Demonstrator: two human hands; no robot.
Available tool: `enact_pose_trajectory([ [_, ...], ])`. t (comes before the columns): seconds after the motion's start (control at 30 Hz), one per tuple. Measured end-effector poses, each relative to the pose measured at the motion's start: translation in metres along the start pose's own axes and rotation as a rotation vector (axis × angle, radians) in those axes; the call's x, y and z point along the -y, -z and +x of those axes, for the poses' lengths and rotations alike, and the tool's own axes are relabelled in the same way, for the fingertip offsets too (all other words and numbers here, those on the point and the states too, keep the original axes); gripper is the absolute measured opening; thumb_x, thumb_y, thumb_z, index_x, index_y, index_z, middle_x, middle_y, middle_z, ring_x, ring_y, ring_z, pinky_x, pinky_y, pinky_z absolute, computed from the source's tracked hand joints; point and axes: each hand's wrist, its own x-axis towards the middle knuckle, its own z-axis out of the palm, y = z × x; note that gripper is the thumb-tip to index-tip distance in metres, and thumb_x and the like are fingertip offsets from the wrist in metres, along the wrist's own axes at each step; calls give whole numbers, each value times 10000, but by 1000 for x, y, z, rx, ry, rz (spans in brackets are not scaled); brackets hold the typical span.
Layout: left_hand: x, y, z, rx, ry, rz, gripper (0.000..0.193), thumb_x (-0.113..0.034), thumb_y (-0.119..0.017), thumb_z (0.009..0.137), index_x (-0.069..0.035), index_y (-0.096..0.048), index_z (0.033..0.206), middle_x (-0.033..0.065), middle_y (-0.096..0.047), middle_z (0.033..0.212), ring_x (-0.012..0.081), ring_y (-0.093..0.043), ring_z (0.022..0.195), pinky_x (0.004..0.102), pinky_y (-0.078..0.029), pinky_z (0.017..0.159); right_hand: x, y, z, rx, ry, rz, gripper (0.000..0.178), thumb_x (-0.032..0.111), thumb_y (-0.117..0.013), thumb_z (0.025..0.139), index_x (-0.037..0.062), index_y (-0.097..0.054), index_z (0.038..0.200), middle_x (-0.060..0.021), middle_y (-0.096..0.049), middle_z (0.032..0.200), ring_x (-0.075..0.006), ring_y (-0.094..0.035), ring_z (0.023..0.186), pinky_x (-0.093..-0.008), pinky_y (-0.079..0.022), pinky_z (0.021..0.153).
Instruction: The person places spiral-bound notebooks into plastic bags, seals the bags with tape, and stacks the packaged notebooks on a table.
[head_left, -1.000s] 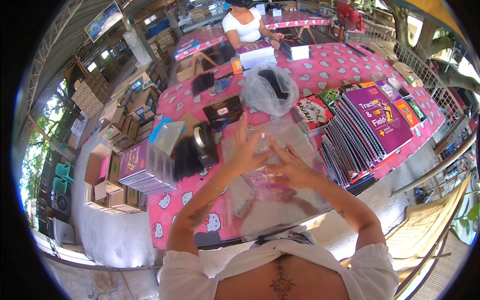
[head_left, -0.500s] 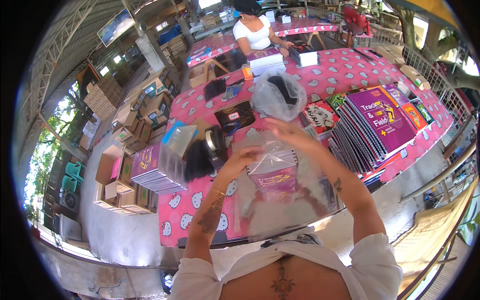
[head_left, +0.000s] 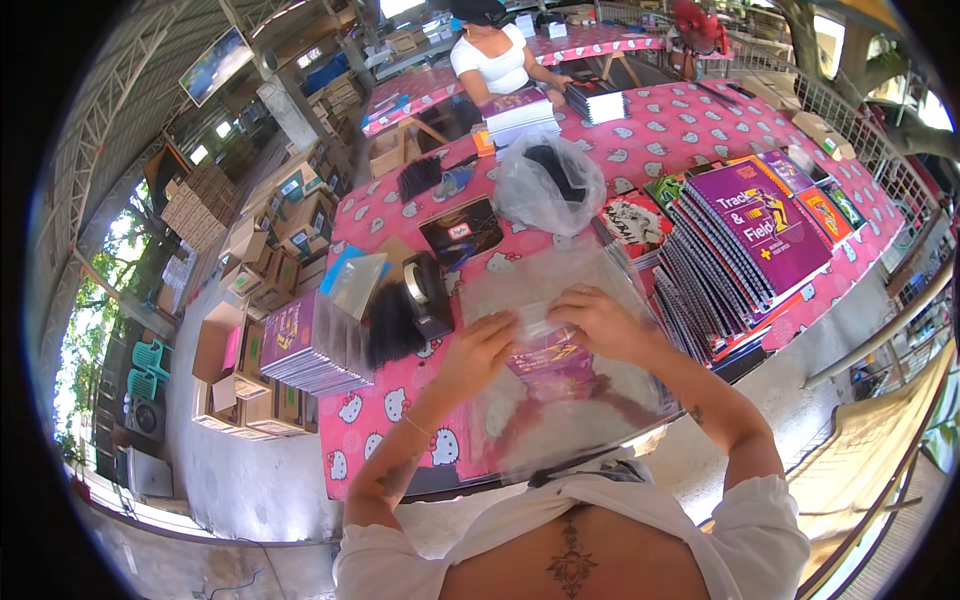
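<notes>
A purple-covered notebook (head_left: 552, 370) lies in front of me under clear plastic, its cover partly veiled by glare. My left hand (head_left: 482, 348) is closed at the plastic along the notebook's upper left edge, fingertips pressed together. Next to it, my right hand (head_left: 600, 322) has its fingers curled down on the clear plastic wrap (head_left: 535, 325) at the same upper edge. The exact grip of the fingertips is too small to make out. Beneath the notebook spreads a stack of clear plastic sheets (head_left: 500, 425).
To the left stand a black tape dispenser (head_left: 428, 295) and a pile of wrapped purple notebooks (head_left: 305, 345). Spiral notebooks (head_left: 755, 230) are stacked at right. Beyond are a clear plastic bag (head_left: 550, 185) and a dark box (head_left: 460, 230). A co-worker (head_left: 495, 60) stands across the pink table (head_left: 680, 130).
My right hand has come down from above the plastic to the notebook's upper edge, beside my left hand. The left hand has shifted slightly down and left. The view has tilted a little.
</notes>
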Motion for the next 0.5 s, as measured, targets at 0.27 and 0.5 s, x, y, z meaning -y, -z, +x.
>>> enact_pose_trajectory([
  [0.27,5,-1,31,290,577,-248,512,-233,-785,798,-8,-605,1221,120,-673,991,275,-641,922,383,-501,738,5,9,37,186,-351,144,237,146,-779,760,43,-645,926,-124,-662,917,-332,-631,962,-439,-484,806],
  [0.5,61,-21,22,363,839,-801,716,-367,-797,776,-58,-509,1355,122,-654,1088,245,-631,980,367,-494,836,-59,-7,39,226,-398,489,371,245,-827,768,45,-656,1030,-108,-700,1006,-228,-665,919,-360,-504,845],
])
